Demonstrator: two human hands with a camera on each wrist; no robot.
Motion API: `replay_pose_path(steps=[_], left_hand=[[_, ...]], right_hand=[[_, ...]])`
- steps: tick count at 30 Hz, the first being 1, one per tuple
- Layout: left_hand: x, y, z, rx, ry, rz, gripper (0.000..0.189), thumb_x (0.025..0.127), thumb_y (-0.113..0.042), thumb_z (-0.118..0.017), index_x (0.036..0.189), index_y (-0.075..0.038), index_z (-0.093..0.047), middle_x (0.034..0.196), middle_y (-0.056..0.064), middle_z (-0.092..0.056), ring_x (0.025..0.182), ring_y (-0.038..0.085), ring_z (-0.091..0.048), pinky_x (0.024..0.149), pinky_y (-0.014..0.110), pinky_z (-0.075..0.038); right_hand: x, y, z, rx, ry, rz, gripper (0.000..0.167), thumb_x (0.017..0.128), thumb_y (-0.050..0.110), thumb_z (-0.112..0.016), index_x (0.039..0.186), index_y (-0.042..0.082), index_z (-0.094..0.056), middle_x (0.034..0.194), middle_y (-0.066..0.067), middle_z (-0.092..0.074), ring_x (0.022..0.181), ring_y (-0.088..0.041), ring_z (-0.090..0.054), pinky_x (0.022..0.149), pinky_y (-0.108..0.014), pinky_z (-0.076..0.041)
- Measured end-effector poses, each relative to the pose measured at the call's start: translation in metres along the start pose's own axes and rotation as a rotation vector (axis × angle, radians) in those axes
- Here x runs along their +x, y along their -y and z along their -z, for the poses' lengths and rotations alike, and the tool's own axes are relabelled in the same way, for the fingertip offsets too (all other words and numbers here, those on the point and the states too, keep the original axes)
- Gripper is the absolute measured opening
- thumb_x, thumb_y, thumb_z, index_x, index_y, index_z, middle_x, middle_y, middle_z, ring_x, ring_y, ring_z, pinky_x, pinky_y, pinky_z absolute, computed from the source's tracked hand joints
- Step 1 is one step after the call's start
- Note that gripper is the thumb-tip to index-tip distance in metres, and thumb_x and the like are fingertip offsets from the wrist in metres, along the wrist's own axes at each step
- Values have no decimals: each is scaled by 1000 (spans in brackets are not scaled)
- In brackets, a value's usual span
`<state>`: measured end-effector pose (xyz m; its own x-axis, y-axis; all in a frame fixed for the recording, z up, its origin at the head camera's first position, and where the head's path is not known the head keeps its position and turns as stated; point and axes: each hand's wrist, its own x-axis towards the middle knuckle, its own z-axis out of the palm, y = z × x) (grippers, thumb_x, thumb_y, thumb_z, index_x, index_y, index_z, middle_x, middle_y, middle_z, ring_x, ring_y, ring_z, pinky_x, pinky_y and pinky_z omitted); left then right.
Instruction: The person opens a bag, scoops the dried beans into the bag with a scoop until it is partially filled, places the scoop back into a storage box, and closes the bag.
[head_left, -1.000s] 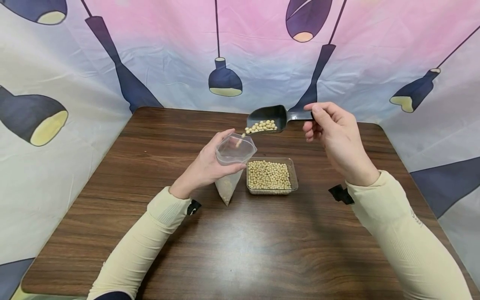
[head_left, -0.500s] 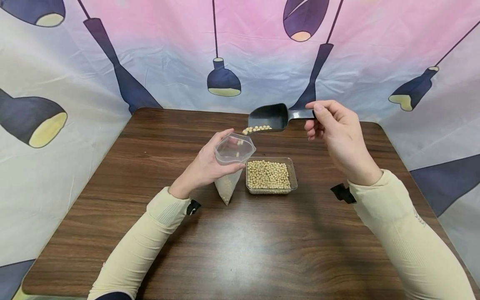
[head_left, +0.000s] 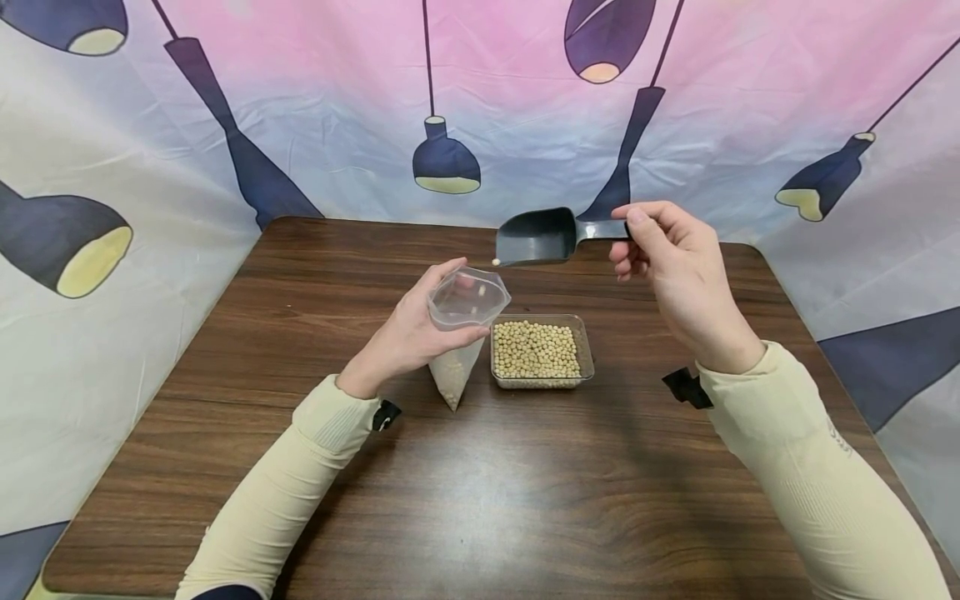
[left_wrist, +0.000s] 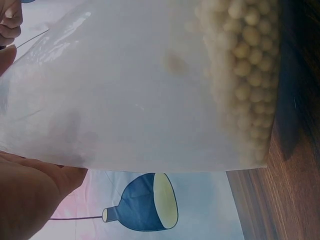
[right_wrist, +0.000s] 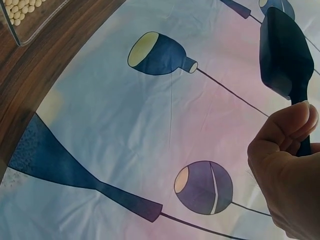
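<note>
My left hand (head_left: 416, 327) grips a translucent plastic bag (head_left: 456, 367) near its top, fingers and thumb spread round the open mouth. Pale round soybeans (left_wrist: 252, 65) fill the bag's lower end in the left wrist view. With thumb and fingers, my right hand (head_left: 678, 267) pinches the handle of a black scoop (head_left: 536, 236). The scoop is tilted, its lip just above and right of the bag's mouth. A single bean (head_left: 496, 262) sits at that lip, and the rest of the bowl is bare. A couple of beans show inside the bag's mouth.
Right beside the bag, a clear rectangular container (head_left: 588, 367) of soybeans stands on the dark wooden table (head_left: 480, 500). A cloth backdrop (head_left: 360, 133) printed with lamps hangs behind the table's far edge.
The beans have run out of the scoop into the bag, from a small heap to one at the lip. The scoop tipped slightly; the left hand has barely moved.
</note>
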<state>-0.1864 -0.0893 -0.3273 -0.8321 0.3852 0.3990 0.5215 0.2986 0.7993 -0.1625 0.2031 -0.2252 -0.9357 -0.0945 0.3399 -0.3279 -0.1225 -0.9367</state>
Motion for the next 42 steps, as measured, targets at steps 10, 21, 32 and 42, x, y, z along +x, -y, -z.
replay_pose_path(steps=[10,21,32,42], left_hand=[[0,1,0,10,-6,5,83,77,-18,-84,145,-14,-37,124,4,-57,115,18,-54,94,41,-46],[0,1,2,-5,-9,-7,82,78,-17,-84,145,-15,-38,125,5,-57,116,21,-54,94,44,-45],[-1,3,0,4,-12,-8,82,77,-15,-84,145,-13,-38,124,4,-58,115,19,-54,94,42,-46],[-1,3,0,5,-19,-6,82,77,-14,-83,145,-11,-37,124,6,-58,115,20,-55,94,43,-46]], right_hand=[[0,-3,3,-29,-23,1,21,99,18,-58,109,0,-63,72,-8,-63,66,-16,-59,62,-24,-52],[-10,-41,45,-593,-11,-148,32,104,30,-45,116,4,-60,81,-9,-63,71,-19,-60,60,-25,-51],[-24,-68,48,-951,206,-239,34,106,32,-39,112,5,-58,82,-9,-62,58,-24,-48,51,-34,-39],[-22,-94,48,-782,231,-373,30,106,24,-42,112,-2,-56,82,-14,-62,73,-31,-60,59,-33,-48]])
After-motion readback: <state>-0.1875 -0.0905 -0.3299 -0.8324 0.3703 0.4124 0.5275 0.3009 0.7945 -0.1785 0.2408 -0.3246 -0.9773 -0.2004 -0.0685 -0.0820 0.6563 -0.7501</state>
